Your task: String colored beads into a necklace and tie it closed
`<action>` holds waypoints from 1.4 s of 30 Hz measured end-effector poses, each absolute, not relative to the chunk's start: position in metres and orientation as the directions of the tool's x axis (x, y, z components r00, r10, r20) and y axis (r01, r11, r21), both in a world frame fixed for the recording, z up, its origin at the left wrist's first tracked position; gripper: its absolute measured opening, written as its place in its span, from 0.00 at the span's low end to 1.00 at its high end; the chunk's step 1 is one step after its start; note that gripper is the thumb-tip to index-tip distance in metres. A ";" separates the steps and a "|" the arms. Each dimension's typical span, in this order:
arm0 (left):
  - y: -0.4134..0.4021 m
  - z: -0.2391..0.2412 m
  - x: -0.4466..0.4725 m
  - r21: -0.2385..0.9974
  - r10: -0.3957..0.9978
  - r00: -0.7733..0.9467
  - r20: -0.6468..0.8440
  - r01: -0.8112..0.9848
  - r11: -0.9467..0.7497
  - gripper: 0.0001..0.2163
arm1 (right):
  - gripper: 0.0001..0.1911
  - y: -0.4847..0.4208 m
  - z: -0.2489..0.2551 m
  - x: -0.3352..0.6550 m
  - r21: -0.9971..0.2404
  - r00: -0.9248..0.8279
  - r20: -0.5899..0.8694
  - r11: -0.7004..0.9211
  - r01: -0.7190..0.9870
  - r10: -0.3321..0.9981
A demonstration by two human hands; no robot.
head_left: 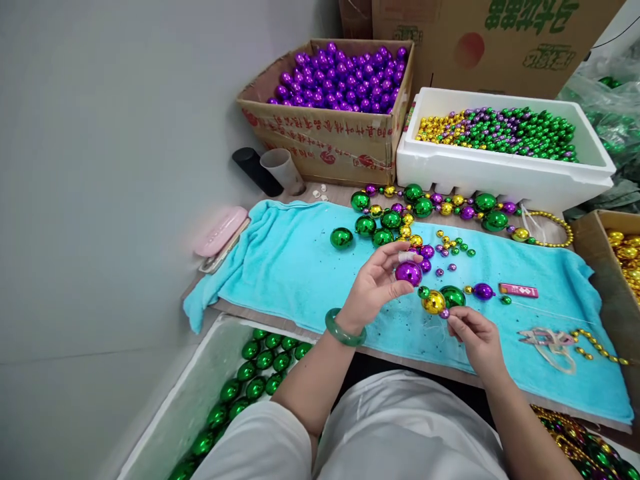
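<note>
My left hand (377,283), a green bangle (345,328) at its wrist, is closed on a large shiny purple bead (409,273). Beside that bead, a small green bead (424,292), a gold bead (433,302) and a small purple bead (445,313) run in a row. The thumb and finger of my right hand (473,333) pinch at the small purple bead; the thread there is too fine to follow. Just behind lie a large green bead (453,297) and another purple bead (483,291). Loose small beads (455,243) are scattered farther back on the blue towel (295,267).
Behind the towel stand a carton (330,143) of purple beads and a white foam box (500,170) of small mixed beads. A bead garland (445,203) lies along the back. Scissors (550,340) and a red packet (519,291) are at right. A box (200,380) with green beads sits front left.
</note>
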State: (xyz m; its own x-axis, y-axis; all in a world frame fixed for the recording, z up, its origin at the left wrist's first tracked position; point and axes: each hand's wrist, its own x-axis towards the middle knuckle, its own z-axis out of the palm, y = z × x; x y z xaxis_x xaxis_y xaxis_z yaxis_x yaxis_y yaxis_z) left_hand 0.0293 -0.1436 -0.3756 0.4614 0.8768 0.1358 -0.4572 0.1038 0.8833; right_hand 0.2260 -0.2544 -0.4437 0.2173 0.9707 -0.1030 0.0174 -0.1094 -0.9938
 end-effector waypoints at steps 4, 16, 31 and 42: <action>-0.141 -0.373 0.023 0.844 0.869 0.484 0.098 -0.503 0.185 0.22 | 0.09 -0.250 -0.443 0.220 -0.987 0.175 -0.161 -0.154 -0.052 0.971; -0.138 -0.379 0.014 0.846 0.921 0.383 0.068 -0.512 0.151 0.16 | 0.11 -0.233 -0.425 0.195 -0.975 0.218 -0.223 -0.215 -0.061 0.950; -0.114 -0.379 0.008 0.991 0.968 0.238 0.080 -0.121 -0.052 0.07 | 0.16 -0.205 -0.419 0.175 -0.894 0.186 0.005 -0.079 0.441 0.983; -0.122 -0.342 0.014 0.953 0.919 0.274 0.284 -0.184 -0.240 0.06 | 0.08 -0.171 -0.401 0.163 -0.983 0.059 0.052 0.040 0.179 0.997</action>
